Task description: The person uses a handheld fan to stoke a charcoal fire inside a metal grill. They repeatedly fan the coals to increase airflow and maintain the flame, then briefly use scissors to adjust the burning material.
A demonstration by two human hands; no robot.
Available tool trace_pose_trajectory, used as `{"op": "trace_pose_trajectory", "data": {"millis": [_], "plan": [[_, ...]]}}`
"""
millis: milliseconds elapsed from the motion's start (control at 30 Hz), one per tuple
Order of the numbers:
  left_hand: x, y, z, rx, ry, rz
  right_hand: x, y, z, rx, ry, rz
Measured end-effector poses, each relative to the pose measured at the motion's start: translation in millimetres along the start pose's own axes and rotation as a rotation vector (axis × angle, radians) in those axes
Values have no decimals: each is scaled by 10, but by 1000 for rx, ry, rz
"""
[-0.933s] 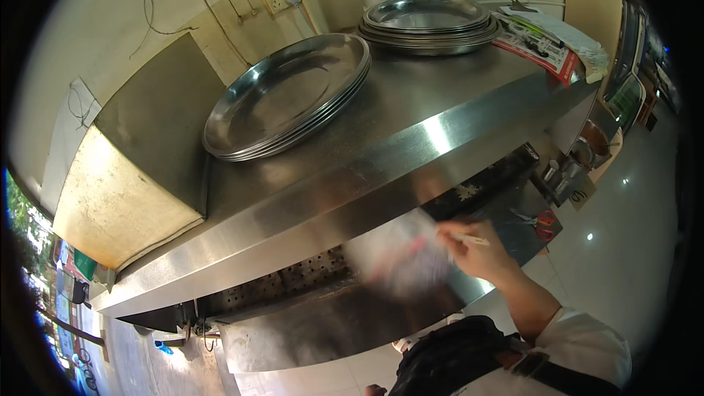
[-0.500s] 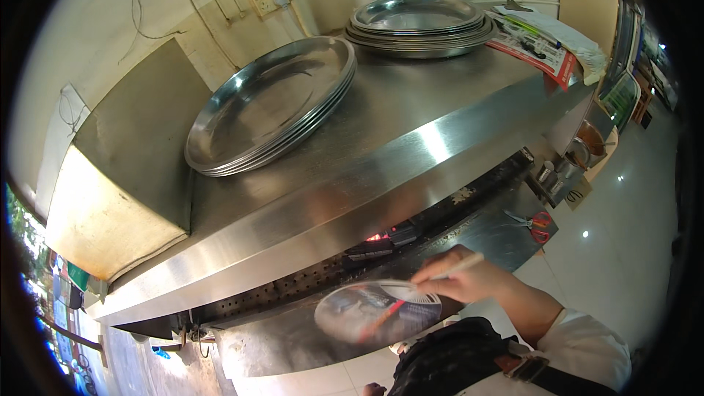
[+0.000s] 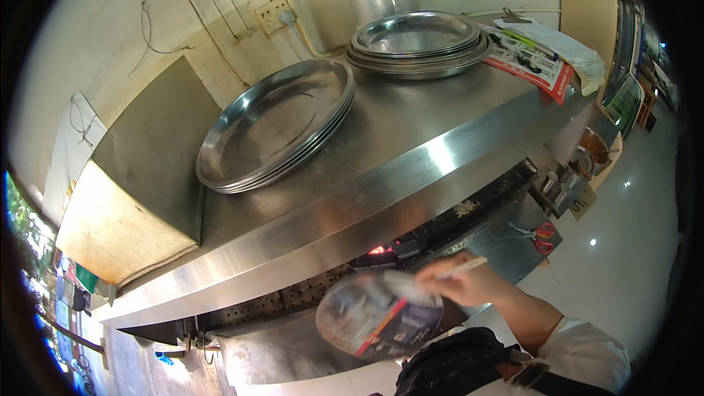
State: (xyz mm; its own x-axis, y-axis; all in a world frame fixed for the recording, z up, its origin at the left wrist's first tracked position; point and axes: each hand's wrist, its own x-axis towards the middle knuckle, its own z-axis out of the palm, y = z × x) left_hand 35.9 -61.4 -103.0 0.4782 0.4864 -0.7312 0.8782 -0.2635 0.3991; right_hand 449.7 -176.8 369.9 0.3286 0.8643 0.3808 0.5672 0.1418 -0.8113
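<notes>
My right hand [image 3: 456,282] is closed around the pale handle of a round hand fan [image 3: 378,315]. The fan's printed face, crossed by a red stripe, is blurred by motion. It hangs in front of the long black grill trough [image 3: 286,301], which runs under the steel hood ledge. Just beyond the fan, dark charcoal pieces [image 3: 396,248] lie in the trough, with one glowing red spot among them. No part of my left hand can be made out.
Large steel trays [image 3: 282,128] are stacked on the steel top, with smaller round trays [image 3: 418,35] farther right. Red-handled scissors [image 3: 541,236] lie on the metal shelf at right, near pots [image 3: 583,161]. A socket [image 3: 275,15] is on the wall.
The fan's face has tilted, while my right hand stays close to the same place on the handle. The view has shifted slightly, so the surroundings sit lower.
</notes>
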Motion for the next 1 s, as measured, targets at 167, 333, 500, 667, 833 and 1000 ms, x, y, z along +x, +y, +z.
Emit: {"op": "trace_pose_trajectory", "data": {"millis": [167, 333, 500, 667, 833, 1000], "plan": [[-44, -6, -64, 3, 8, -4, 104, -297, 37, -333, 121, -50], [-86, -41, -17, 15, -6, 8, 33, -64, 30, -467, 319, 260], [-161, -67, 24, 14, -21, 31, -73, 13, -4, 71, -50, -5], [-438, -294, 27, 25, -24, 17, 70, -304, 48, -337, 156, 43], [-572, -399, 36, 48, -46, 38, 86, -94, 51, -371, 330, 123], [-621, -426, 98, 131, -64, 113, -82, -76, -78, 116, -101, 47]]}}
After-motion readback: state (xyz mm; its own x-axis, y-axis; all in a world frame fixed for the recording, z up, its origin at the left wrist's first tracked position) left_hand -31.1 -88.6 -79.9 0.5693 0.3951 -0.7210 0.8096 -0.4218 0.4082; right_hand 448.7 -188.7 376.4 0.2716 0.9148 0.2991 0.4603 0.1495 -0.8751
